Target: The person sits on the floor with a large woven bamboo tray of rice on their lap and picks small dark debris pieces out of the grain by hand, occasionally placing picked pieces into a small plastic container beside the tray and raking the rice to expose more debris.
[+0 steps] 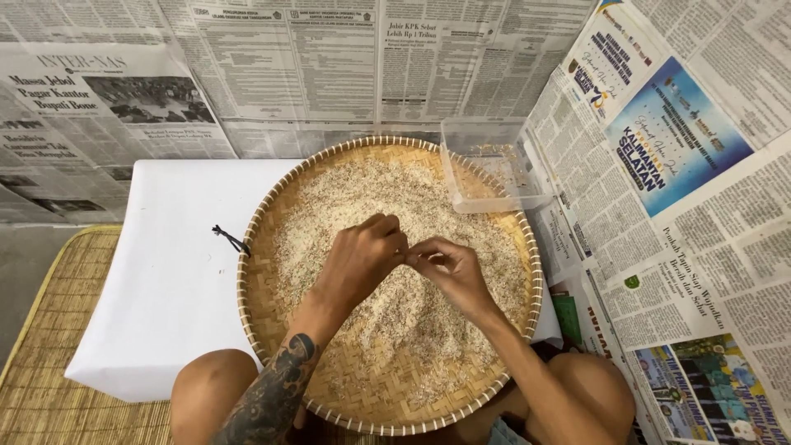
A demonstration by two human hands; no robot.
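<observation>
- Over the middle of a round woven bamboo tray [272,272], both hands meet just above a spread of pale husked grain [412,206].
- Left hand [362,255]: its grip is narrow, the fingertips pinched together and touching the right hand's; whether a grain is caught between them is too small to tell. The forearm behind it carries a dark tattoo [276,383].
- Right hand [453,272]: fingers curled loosely, thumb and forefinger drawn close at the point where the two hands meet; I cannot tell whether they hold anything.
- Grain covers most of the tray, thickest toward the far side and centre, thinner at the near-left rim where the weave shows.
- Tray rests on a low table covered in white cloth [165,280], its near edge overhanging toward the person's bare knees [210,383].
- A clear plastic box [490,169] sits at the tray's far-right rim, partly over it, with a few scattered bits inside.
- A small black tie [231,239] lies on the cloth, touching the tray's left rim.
- Newspaper sheets [329,74] cover the wall behind and the floor on the right.
- A woven mat [49,354] lies on the floor at the left, partly under the table.
</observation>
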